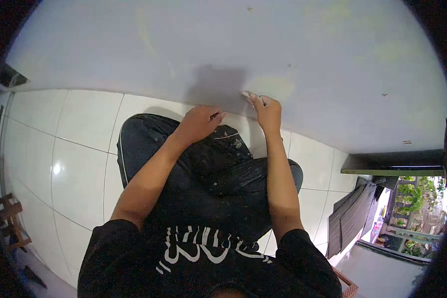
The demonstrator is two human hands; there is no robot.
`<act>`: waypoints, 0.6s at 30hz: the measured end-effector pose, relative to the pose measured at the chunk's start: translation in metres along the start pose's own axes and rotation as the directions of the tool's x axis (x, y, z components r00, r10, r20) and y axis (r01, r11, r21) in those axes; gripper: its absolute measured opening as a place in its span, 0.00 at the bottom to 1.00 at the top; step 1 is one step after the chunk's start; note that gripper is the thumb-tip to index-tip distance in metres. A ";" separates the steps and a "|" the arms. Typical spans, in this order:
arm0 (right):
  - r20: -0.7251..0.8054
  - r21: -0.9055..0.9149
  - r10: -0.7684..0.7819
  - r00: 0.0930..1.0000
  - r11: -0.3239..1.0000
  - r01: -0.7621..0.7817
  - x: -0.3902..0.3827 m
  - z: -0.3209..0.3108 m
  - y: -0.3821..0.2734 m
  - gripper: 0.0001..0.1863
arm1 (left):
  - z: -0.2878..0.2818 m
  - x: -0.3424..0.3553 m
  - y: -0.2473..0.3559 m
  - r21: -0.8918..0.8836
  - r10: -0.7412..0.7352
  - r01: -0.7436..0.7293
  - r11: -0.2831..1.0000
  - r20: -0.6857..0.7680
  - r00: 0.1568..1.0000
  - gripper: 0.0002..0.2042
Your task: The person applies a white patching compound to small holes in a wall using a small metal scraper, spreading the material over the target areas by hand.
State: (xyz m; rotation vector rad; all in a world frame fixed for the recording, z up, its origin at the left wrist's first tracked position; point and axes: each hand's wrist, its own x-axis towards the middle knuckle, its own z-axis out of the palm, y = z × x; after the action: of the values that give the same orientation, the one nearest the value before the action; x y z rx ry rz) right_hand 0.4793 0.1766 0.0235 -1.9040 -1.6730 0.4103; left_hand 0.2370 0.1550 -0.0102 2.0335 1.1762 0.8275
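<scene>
The right hand [269, 113] has its grip pinched on a small whitish piece [246, 94] at the pale wall [333, 59]; I'd favour light, even pressure, piece flat. The left hand's [199, 123] grip I can't tell.

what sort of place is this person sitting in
Probably a room in a home: it has a pale wall, a shiny tiled floor, and green plants beyond a railing at the right.
</scene>
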 end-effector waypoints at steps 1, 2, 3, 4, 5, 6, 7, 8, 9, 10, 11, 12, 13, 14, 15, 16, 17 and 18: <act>0.021 0.101 0.050 0.999 0.993 -0.052 -0.001 -0.002 -0.009 0.24 | 0.000 -0.002 -0.003 0.004 -0.008 0.008 1.000 -0.005 1.000 0.16; 0.019 0.098 0.053 0.998 0.994 -0.055 -0.002 -0.001 -0.006 0.24 | 0.002 0.000 -0.002 -0.013 0.002 -0.002 1.000 0.004 1.000 0.16; 0.025 0.039 0.056 0.998 0.998 -0.057 -0.003 0.002 0.001 0.23 | 0.003 0.001 -0.001 -0.029 0.012 -0.012 1.000 0.013 1.000 0.16; 0.031 -0.020 0.059 0.998 0.998 -0.058 -0.003 0.005 0.006 0.23 | 0.005 0.001 0.001 -0.032 0.014 -0.014 0.999 0.015 1.000 0.16; 0.038 -0.077 0.060 0.997 0.995 -0.057 -0.003 0.006 0.006 0.23 | 0.002 0.001 0.004 -0.020 -0.026 0.027 0.999 0.048 0.999 0.16; 0.038 -0.077 0.060 0.997 0.995 -0.057 -0.002 0.006 0.006 0.23 | 0.000 0.001 0.006 -0.007 -0.066 0.066 0.998 0.080 0.995 0.16; 0.032 0.013 0.068 0.997 0.998 -0.069 -0.001 0.005 0.007 0.23 | 0.001 0.001 0.005 -0.007 -0.065 0.066 0.998 0.081 0.995 0.16; 0.028 0.102 0.076 0.997 0.992 -0.079 -0.001 0.003 0.007 0.23 | 0.002 0.002 0.005 0.008 -0.041 0.040 0.999 0.091 0.995 0.17; 0.027 0.101 0.077 0.997 0.992 -0.079 0.000 0.005 0.011 0.23 | 0.003 0.002 0.004 0.022 -0.016 0.014 1.000 0.101 0.995 0.18; -0.008 0.001 0.012 1.000 1.000 -0.012 0.000 0.010 0.016 0.23 | 0.004 0.002 0.004 0.021 -0.015 0.012 1.000 0.102 0.995 0.18; -0.037 -0.099 -0.054 0.998 0.994 0.050 -0.001 0.012 0.013 0.24 | 0.003 0.002 0.003 0.015 -0.026 0.024 1.000 0.122 0.992 0.17; -0.039 -0.098 -0.052 0.998 0.994 0.048 -0.001 0.012 0.011 0.24 | 0.003 0.001 0.003 0.008 -0.037 0.036 0.999 0.143 0.989 0.17; -0.019 -0.056 -0.008 1.000 0.998 0.007 -0.001 0.012 0.009 0.25 | 0.004 0.000 0.003 0.010 -0.035 0.034 0.999 0.145 0.989 0.17; 0.006 -0.016 0.034 0.999 0.999 -0.033 -0.001 0.011 0.006 0.26 | 0.005 -0.001 0.006 0.009 -0.026 0.025 1.000 0.159 0.987 0.17; -0.040 0.050 -0.046 0.998 0.998 0.048 0.000 0.009 0.006 0.27 | 0.005 -0.002 0.008 0.008 -0.018 0.016 1.000 0.172 0.985 0.17; -0.038 0.051 -0.046 0.998 0.998 0.047 0.000 0.009 0.007 0.27 | 0.006 -0.002 0.007 0.009 -0.020 0.018 1.000 0.172 0.985 0.17; -0.015 0.012 -0.010 1.000 1.000 0.010 0.001 0.010 0.008 0.27 | 0.007 -0.003 0.007 0.036 -0.010 0.003 0.999 0.191 0.982 0.17; 0.001 -0.036 0.034 0.999 0.999 -0.034 0.001 0.010 0.015 0.27 | 0.010 -0.002 0.007 0.055 0.009 -0.021 0.998 0.215 0.977 0.17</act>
State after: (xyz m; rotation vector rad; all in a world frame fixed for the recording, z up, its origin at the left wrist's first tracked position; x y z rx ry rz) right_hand 0.4859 0.1785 0.0066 -1.9606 -1.6615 0.3975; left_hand 0.2476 0.1484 -0.0106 2.1202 1.0749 0.5693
